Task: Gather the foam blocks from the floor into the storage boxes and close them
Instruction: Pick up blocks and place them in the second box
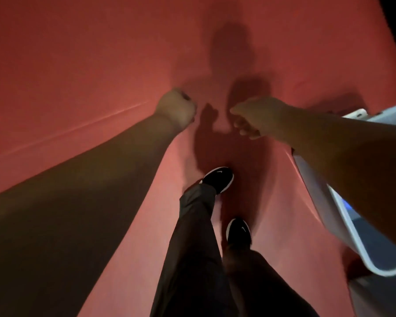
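1. In the head view, a red floor (78, 53) is seen from above, and it fills almost the whole frame.
2. The left hand (176, 108) is held out over the floor, left of the middle. Its fingers are curled tightly into a fist, and nothing is seen held in it.
3. The right hand (256, 117) is held out near the left hand, with a gap of floor between them. Its fingers (242, 129) hang down, loosely bent and a little apart. No object is gripped by them.
4. A white storage box (343, 220) is found at the right edge of the frame, below the right forearm, which partly covers it. Only its rounded rim and a part of the dark inside are shown. A small blue patch is noticed near the rim, but what it is cannot be told.
5. Whether the box is closed by a lid cannot be told.
6. Two black shoes with white soles are placed on the floor under dark trousers (192, 248): the forward shoe (220, 179) and the rear shoe (238, 232).
7. A dark shadow (229, 53) of the person is cast on the floor beyond the hands.
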{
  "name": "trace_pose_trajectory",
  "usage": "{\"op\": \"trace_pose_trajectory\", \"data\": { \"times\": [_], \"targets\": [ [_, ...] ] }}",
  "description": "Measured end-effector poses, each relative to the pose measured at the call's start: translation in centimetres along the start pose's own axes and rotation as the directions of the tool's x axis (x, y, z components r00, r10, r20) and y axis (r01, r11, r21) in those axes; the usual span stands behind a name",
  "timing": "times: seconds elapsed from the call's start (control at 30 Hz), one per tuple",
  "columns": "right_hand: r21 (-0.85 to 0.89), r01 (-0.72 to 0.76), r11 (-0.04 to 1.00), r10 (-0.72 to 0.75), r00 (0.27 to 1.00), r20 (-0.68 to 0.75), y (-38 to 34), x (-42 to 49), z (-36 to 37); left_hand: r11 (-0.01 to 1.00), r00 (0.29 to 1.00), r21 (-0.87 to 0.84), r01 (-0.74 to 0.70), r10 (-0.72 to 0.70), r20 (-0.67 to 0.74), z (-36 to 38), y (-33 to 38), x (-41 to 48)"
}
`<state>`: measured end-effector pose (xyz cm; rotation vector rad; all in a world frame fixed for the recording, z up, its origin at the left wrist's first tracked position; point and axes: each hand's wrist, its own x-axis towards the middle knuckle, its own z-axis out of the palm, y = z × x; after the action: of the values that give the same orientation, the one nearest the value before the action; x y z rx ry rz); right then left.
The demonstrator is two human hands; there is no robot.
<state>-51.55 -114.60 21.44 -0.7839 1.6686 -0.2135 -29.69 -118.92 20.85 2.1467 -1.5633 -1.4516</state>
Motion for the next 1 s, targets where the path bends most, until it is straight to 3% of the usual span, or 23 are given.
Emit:
{"op": "trace_pose_trajectory", "data": {
  "times": [0.2, 0.4, 0.7, 1.0],
  "targets": [
    [-0.262, 0.066, 0.963, -0.032, 0.991, 0.129, -1.6, -3.2, 9.7, 0.983, 0.986, -0.114, 0.141, -0.150, -0.073, -5.1, -12.0, -9.0],
    [-0.486, 0.246, 0.839, -0.100, 0.947, 0.307, -4.5, -6.5, 23.7, 0.930, 0.934, -0.286, 0.230, -0.293, -0.204, -10.8, -24.4, -18.3],
    [-0.600, 0.450, 0.661, -0.108, 0.848, 0.518, -5.8, -13.4, 49.6, 0.737, 0.794, -0.584, 0.340, -0.558, -0.242, -17.0, -46.5, -28.2],
    [-0.672, 0.437, 0.598, 0.057, 0.813, 0.579, -3.8, -17.8, 73.1, 0.629, 0.775, -0.695, 0.348, -0.610, -0.163, -23.3, -64.3, -35.7]
  ]
}}
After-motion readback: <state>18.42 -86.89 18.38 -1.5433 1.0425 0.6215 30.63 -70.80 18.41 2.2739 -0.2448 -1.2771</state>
